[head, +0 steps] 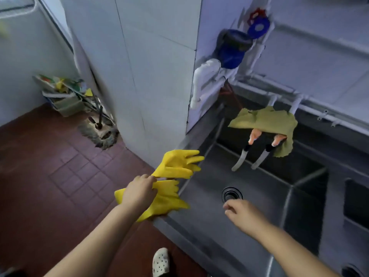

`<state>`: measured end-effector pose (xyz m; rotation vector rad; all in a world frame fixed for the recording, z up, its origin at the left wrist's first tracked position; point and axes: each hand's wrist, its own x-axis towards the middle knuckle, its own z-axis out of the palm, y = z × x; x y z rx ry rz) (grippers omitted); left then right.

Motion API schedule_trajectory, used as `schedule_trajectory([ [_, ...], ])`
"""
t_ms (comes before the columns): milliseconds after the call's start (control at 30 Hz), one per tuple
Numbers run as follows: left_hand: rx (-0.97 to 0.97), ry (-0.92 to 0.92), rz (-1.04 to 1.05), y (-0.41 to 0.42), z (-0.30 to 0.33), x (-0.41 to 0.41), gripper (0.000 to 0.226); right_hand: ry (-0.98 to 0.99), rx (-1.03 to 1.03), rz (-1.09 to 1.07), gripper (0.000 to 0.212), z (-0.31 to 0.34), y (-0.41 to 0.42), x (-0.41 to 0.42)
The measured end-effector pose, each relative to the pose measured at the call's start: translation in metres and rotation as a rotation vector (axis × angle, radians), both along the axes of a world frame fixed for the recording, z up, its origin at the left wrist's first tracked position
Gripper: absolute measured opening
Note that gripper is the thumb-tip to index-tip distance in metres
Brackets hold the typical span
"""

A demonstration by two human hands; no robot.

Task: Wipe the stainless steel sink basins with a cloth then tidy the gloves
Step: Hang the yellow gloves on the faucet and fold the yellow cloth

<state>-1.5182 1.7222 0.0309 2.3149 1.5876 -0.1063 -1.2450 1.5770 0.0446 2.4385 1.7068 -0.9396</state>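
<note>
A square white-tiled pillar (155, 66) stands at 12 o'clock, its near corner dropping toward the middle of the view. At 7 to 9 o'clock lies a floor of dark red-brown square tiles (50, 176), partly in shade. At 10 o'clock, against the pale wall (24, 72), sits a cluttered pile of trays and boxes (63, 94), with a grey shaggy mop head (101, 134) just beside the pillar's foot. At 1 o'clock white plastic pipes (205, 76) run along the pale tiled back wall (319, 56), carrying a blue round canister (231, 48), 1 blue valve wheel (258, 28) and 1 red valve wheel (256, 14). The light is cool and bluish.
</note>
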Motion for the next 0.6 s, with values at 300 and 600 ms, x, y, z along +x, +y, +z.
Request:
schedule_trajectory([
  [300, -0.104, 0.107, -0.234, 0.050, -0.026, -0.003, 0.019, 0.053, -0.079, -0.115, 0.022, -0.015, 0.064, -0.057],
  [600, -0.305, -0.268, -0.439, 0.061, 0.014, -0.037, 0.009, 0.383, -0.010, -0.697, 0.032, -0.053, 0.146, -0.075],
])
